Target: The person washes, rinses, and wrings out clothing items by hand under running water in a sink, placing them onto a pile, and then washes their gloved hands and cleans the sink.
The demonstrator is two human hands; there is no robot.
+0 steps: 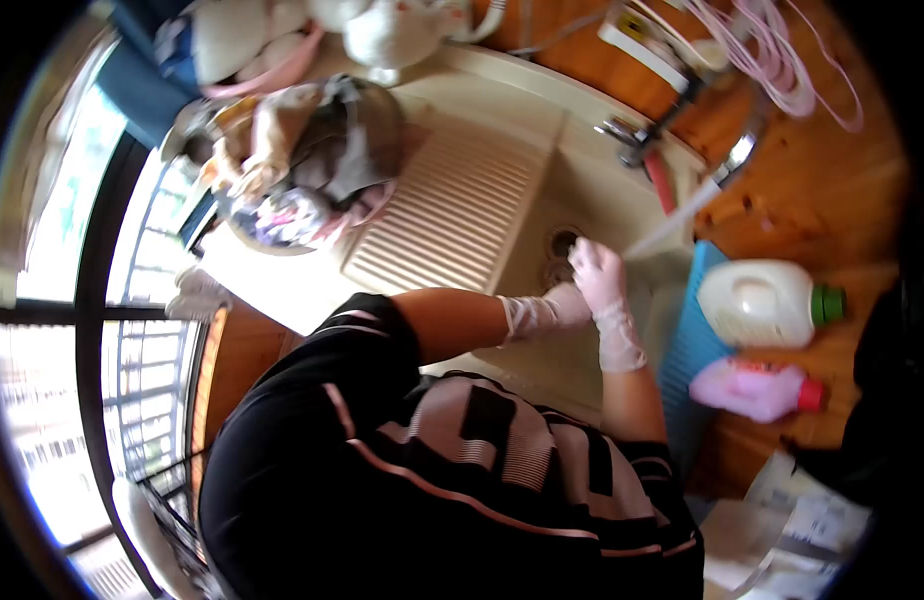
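Observation:
Both hands wear thin whitish gloves and are close together over the basin of a beige sink [527, 365], near its drain [564, 241]. My right hand [599, 278] is closed in a fist; anything inside it is hidden. Just to its left, my left hand [562, 306] reaches in low, touching or nearly touching the right hand. Its fingers are hidden and blurred. A ribbed washboard surface [452, 215] slopes beside the basin on the left. From the tap [740, 158], a pale streak, apparently water, runs down toward the basin.
A basin heaped with clothes [327, 150] stands at the upper left. At right are a blue ribbed board [687, 320], a white bottle with green cap [757, 303] and a pink bottle with red cap [750, 389]. A coiled pink hose [777, 65] hangs upper right.

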